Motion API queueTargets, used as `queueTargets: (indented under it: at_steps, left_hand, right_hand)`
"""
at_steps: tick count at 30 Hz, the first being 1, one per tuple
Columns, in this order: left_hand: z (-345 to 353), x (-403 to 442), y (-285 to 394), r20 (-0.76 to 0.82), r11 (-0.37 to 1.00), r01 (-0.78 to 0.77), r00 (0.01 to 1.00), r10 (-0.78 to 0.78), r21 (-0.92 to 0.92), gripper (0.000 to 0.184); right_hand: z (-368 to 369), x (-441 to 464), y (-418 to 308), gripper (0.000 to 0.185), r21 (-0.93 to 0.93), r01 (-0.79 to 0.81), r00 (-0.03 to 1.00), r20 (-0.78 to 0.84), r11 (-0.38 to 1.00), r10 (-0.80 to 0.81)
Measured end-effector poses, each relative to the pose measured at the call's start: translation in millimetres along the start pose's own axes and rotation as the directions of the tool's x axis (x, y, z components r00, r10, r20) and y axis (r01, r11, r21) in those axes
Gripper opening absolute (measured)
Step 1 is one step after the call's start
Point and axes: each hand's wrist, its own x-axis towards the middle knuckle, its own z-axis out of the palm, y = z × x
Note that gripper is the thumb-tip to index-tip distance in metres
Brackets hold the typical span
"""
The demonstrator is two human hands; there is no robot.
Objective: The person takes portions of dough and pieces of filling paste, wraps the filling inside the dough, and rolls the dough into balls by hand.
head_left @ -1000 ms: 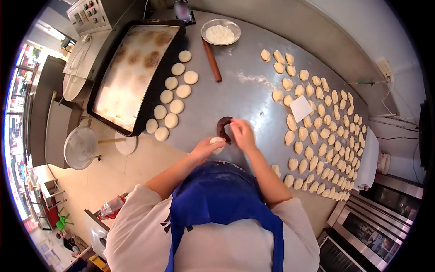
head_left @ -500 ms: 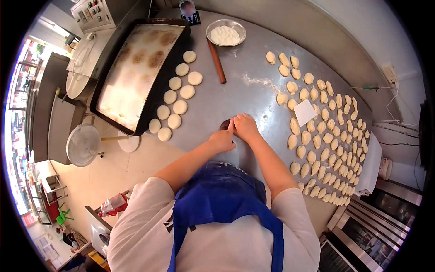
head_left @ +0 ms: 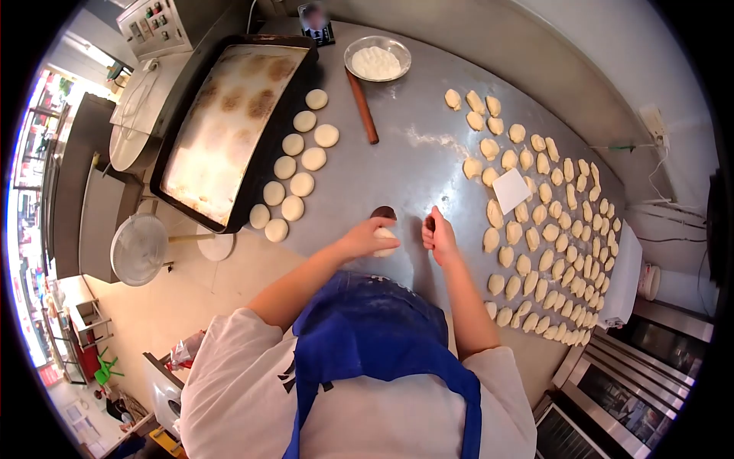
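Note:
My left hand (head_left: pixel 365 238) is closed round a pale piece of dough (head_left: pixel 385 243) just above the steel table, near the apron. Behind its fingers lies a dark brown filling (head_left: pixel 384 212), partly covered by the hand. To the right, my right hand (head_left: pixel 440 236) is closed with a small dark brown lump (head_left: pixel 430 223) between its fingers. A gap of bare table separates the two hands. Round flattened dough pieces (head_left: pixel 302 184) lie in rows to the left, beside a large black-rimmed tray (head_left: pixel 214 138).
Many small dough pieces (head_left: pixel 532 239) cover the right side of the table (head_left: pixel 413 172), with a white scraper (head_left: pixel 511 190) among them. Toward the back are a rolling pin (head_left: pixel 362 108) and a metal bowl of flour (head_left: pixel 377 63). A card stand (head_left: pixel 316 23) stands beside the tray.
My hands were together over the dark filling and have moved apart. The right one has come right and nearer with a dark lump; the pale dough shows again in the left.

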Motion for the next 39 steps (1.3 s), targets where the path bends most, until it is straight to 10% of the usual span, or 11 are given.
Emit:
queueTargets:
  at_steps: [4, 14, 16, 20, 23, 24, 25, 27, 31, 35, 39]
  left_hand:
    - [-6, -21, -8, 0.213, 0.576, 0.272, 0.962, -0.169, -0.771, 0.026]
    - [-27, -36, -23, 0.044, 0.388, 0.154, 0.96, -0.277, -0.909, 0.027]
    - [-27, -38, -21, 0.032, 0.348, 0.139, 0.955, -0.294, -0.927, 0.026]
    - [-16, -39, -28, 0.004, 0.352, 0.129, 0.942, -0.335, -0.927, 0.03]
    - [-8, -39, -21, 0.003, 0.383, 0.135, 0.946, -0.325, -0.914, 0.032]
    - [-7, -40, -18, 0.004, 0.415, 0.138, 0.952, -0.306, -0.899, 0.032]
    - [-6, -40, -17, 0.01, 0.447, 0.143, 0.958, -0.288, -0.883, 0.032]
    - [-6, -38, -15, 0.027, 0.429, 0.152, 0.959, -0.283, -0.891, 0.032]
    - [-3, -33, -1, 0.106, 0.342, 0.211, 0.947, -0.302, -0.916, 0.032]
    - [-3, -31, 6, 0.148, 0.333, 0.211, 0.968, -0.204, -0.919, 0.033]
    - [4, -30, 20, 0.099, 0.496, 0.144, 0.988, -0.117, -0.856, 0.035]
  right_hand:
    - [6, 16, 24, 0.037, 0.459, 0.043, 0.973, -0.222, 0.887, 0.067]
    - [-27, 55, 46, 0.036, -0.236, 0.306, 0.861, -0.344, 0.922, -0.374]
    - [-14, 50, 53, 0.018, -0.729, 0.419, 0.574, -0.248, 0.541, -0.78]
    - [-4, 33, 47, 0.034, -0.917, 0.361, 0.469, 0.337, -0.172, -0.816]
    - [-14, 43, 53, 0.037, -0.902, 0.334, 0.366, 0.392, -0.274, -0.844]
    - [-12, 43, 47, 0.034, -0.916, 0.363, 0.346, 0.303, -0.171, -0.888]
    - [-9, 44, 44, 0.032, -0.804, 0.53, 0.489, 0.033, 0.268, -0.871]
    - [-6, 39, 31, 0.03, -0.094, 0.48, 0.829, -0.276, 0.872, -0.486]
    - [2, 5, -4, 0.029, 0.631, 0.038, 0.999, -0.031, 0.775, -0.024]
    - [-6, 14, 8, 0.043, 0.619, 0.01, 0.945, 0.251, 0.785, -0.21]
    - [52, -31, -11, 0.036, 0.394, 0.281, 0.959, -0.084, 0.875, -0.27]
